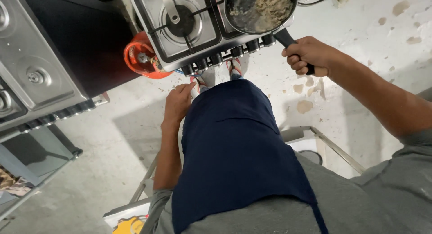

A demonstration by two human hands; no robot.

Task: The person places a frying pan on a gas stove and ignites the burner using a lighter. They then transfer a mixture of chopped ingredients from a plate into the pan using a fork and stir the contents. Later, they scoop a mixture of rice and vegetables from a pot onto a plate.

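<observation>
A black pan (258, 11) is seen on the right burner of the stove (202, 29), at the front edge. In the pan a pale, crumbly food (270, 6) is held, piled mostly toward the right side, while the left part of the pan bottom is left bare and dark. The pan handle (288, 40) is pointed away from the stove, over the knobs (234, 51). The handle is gripped by the right hand (308, 56), with the fingers curled tightly around it and pressed together.

The left burner of the stove is not covered by any pot; only a metal utensil handle (170, 6) is laid across it.

The left hand (177, 103) is kept low, in front of the stove and below the knobs, beside a dark blue apron (234, 148). Nothing is held in it; the fingers are loosely bent, and the forefinger is stretched toward the apron edge.

An orange gas cylinder (141, 56) is placed on the floor just left of the stove. Farther left of the stove, a second steel cooker (36, 76) is seen.
</observation>
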